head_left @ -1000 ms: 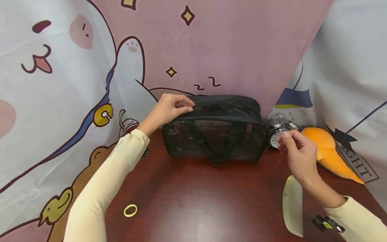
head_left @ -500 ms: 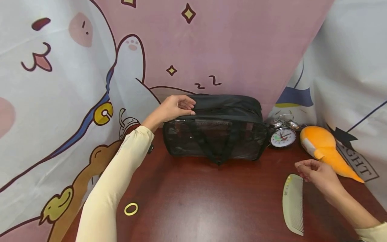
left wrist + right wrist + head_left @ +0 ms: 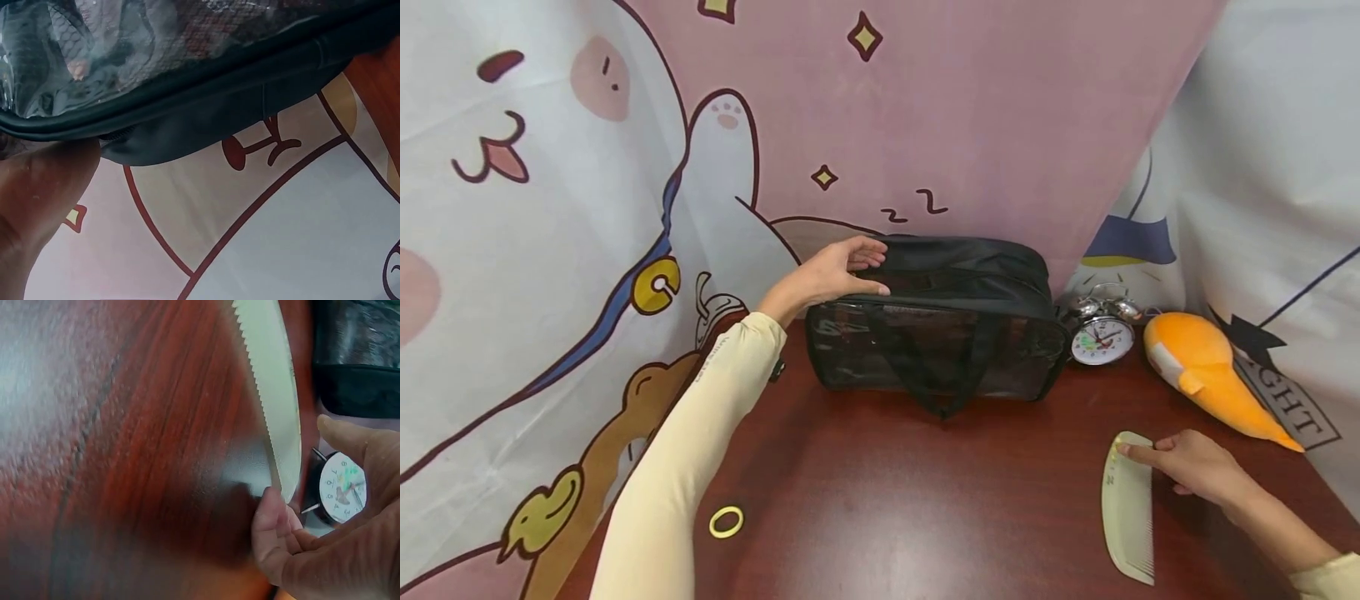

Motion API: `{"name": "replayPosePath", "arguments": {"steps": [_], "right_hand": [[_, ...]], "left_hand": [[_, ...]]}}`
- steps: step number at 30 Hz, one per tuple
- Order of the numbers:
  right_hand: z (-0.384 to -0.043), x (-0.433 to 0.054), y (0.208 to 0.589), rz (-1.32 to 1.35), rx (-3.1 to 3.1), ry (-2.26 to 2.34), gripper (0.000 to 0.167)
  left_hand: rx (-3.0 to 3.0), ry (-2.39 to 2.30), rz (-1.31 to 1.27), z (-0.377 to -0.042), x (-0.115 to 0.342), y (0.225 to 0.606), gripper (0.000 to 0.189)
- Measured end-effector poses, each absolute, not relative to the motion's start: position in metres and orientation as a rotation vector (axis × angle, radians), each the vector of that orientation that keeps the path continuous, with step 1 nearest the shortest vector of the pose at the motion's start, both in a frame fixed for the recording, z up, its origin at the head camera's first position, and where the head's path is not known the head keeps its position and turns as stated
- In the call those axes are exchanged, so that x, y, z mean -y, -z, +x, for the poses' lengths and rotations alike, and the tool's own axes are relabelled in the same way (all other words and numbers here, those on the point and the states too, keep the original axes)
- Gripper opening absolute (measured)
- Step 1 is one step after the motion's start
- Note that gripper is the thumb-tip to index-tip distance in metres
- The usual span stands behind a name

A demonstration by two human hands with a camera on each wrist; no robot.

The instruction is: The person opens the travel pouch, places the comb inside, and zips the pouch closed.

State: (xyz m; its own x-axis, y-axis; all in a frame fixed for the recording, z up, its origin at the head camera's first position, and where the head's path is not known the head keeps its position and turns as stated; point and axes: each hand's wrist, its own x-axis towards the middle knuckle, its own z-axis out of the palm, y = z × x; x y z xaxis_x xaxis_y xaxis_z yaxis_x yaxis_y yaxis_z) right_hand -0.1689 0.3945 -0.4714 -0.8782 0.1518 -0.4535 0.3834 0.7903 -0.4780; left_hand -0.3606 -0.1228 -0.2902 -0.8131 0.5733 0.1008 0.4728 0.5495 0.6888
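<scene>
In the head view a black bag with clear front panels stands at the back of the table. My left hand is at its top left, thumb along the front rim and fingers apart toward the back rim, the opening between them. The left wrist view shows only the thumb touching the rim. At the right, my right hand is at the upper end of a pale green comb lying on the table. Its fingertips touch the comb's end, while the thumb stands off it in the right wrist view.
A twin-bell alarm clock stands right of the bag, beside an orange plush toy. A yellow ring lies at the front left of the table. Printed cloth hangs behind and at both sides.
My right hand has moved from in front of the clock down to the comb. My left thumb has spread from the fingers, and the bag's opening is wider.
</scene>
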Motion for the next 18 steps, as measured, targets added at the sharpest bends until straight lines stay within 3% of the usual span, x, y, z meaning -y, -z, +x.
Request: {"name": "replayPosePath", "arguments": {"steps": [3, 8, 18], "right_hand": [[-0.171, -0.390, 0.472, 0.329, -2.647, 0.734, 0.061], [-0.173, -0.387, 0.475, 0.249, -2.779, 0.617, 0.064], [-0.182, -0.391, 0.470, 0.321, -2.595, 0.775, 0.059]], "left_hand": [[-2.654, -1.105, 0.885, -0.360, 0.123, 0.291, 0.082], [-2.672, -1.091, 0.889, -0.360, 0.123, 0.292, 0.083], [-2.666, -1.117, 0.886, -0.361, 0.122, 0.296, 0.081]]}}
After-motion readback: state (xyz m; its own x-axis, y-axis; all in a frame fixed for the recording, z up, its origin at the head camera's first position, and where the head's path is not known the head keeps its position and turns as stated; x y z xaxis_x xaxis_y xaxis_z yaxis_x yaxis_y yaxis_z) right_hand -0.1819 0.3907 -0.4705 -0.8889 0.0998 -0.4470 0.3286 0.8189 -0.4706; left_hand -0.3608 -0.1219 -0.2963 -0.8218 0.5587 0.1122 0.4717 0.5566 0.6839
